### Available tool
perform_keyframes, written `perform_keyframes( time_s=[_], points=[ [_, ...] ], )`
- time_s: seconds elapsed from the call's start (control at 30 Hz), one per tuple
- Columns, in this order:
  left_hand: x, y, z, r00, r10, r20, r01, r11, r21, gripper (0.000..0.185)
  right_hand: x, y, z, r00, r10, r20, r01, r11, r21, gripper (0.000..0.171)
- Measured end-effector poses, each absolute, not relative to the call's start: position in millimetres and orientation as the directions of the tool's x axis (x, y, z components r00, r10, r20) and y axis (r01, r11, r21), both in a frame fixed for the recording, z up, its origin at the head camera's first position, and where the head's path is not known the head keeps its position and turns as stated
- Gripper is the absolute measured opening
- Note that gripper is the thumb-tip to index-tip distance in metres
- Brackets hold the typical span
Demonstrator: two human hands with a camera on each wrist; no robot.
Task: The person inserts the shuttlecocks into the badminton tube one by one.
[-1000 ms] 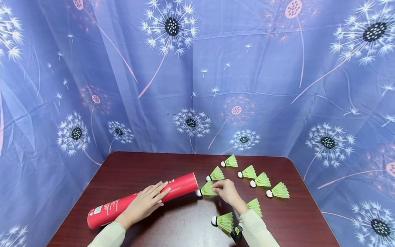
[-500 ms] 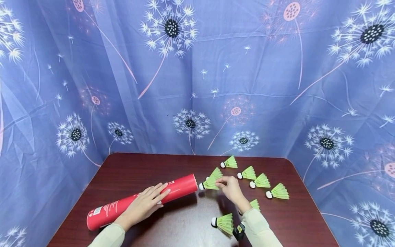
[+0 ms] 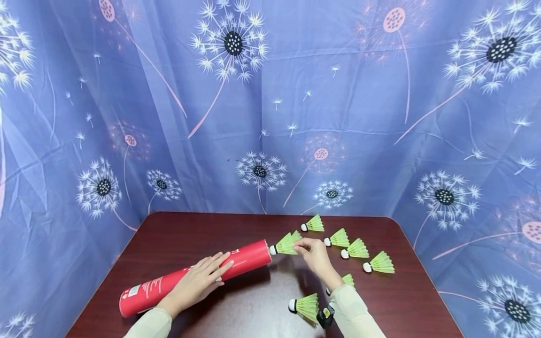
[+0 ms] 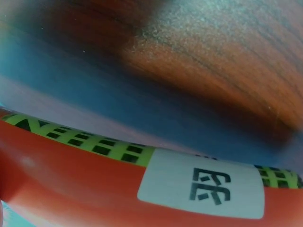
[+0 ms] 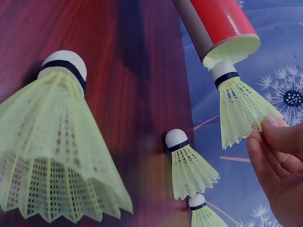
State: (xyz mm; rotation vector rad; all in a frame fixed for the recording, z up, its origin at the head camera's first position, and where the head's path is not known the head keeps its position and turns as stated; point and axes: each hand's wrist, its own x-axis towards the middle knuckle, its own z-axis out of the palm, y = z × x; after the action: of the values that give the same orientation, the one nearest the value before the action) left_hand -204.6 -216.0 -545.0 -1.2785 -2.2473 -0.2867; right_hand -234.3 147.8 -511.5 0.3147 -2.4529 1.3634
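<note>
at tube [image 3: 194, 277] mouth | right hand [image 3: 314, 258] pinches shuttlecock [image 3: 285, 245] | left hand [image 3: 198, 281] flat on tube

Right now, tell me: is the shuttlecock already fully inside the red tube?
No, the shuttlecock is outside; only its white cork tip meets the red tube mouth, pinched by the right hand.

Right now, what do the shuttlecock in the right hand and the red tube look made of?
Shuttlecock: the yellow-green skirt looks like moulded plastic mesh with small square holes; the white tip with a black band looks smooth, material unclear. Red tube: probably cardboard with a glossy printed wrap, since the cut rim at its open end shows a dull brownish wall.
</note>
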Motion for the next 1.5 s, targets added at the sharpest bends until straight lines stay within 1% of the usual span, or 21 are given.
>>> perform_keyframes(
  time_s=[0.23, 0.33, 0.57, 0.73, 0.87, 1.03, 1.3, 1.5],
  points=[
    [-203, -215, -544, -0.408, 0.734, 0.544, 0.837, 0.538, -0.097, 0.050, -233, 144, -512, -0.904, -0.054, 0.424, -0.392, 0.502, -0.771, 0.007],
    [-203, -213, -543, -0.407, 0.729, 0.550, 0.843, 0.532, -0.082, 0.049, -233, 141, -513, -0.895, -0.062, 0.441, -0.413, 0.485, -0.771, 0.008],
    [-202, -211, -543, -0.399, 0.719, 0.569, 0.852, 0.520, -0.060, 0.048, -232, 133, -512, -0.913, -0.074, 0.401, -0.387, 0.470, -0.793, 0.004],
    [-201, -210, -543, -0.406, 0.721, 0.562, 0.850, 0.524, -0.057, 0.049, -232, 127, -514, -0.902, -0.089, 0.422, -0.413, 0.456, -0.788, 0.003],
    [-201, -209, -542, -0.409, 0.722, 0.558, 0.852, 0.521, -0.049, 0.049, -230, 122, -514, -0.898, -0.094, 0.429, -0.424, 0.435, -0.794, 0.005],
    [-201, -208, -542, -0.404, 0.722, 0.562, 0.853, 0.520, -0.054, 0.049, -230, 118, -515, -0.909, -0.086, 0.408, -0.402, 0.442, -0.802, 0.004],
    [-202, -209, -541, -0.394, 0.723, 0.568, 0.862, 0.505, -0.045, 0.049, -230, 112, -515, -0.897, -0.108, 0.429, -0.431, 0.431, -0.793, 0.003],
    [-203, -209, -540, -0.386, 0.728, 0.567, 0.864, 0.500, -0.054, 0.049, -230, 110, -515, -0.907, -0.122, 0.404, -0.415, 0.435, -0.800, 0.006]
  ],
)
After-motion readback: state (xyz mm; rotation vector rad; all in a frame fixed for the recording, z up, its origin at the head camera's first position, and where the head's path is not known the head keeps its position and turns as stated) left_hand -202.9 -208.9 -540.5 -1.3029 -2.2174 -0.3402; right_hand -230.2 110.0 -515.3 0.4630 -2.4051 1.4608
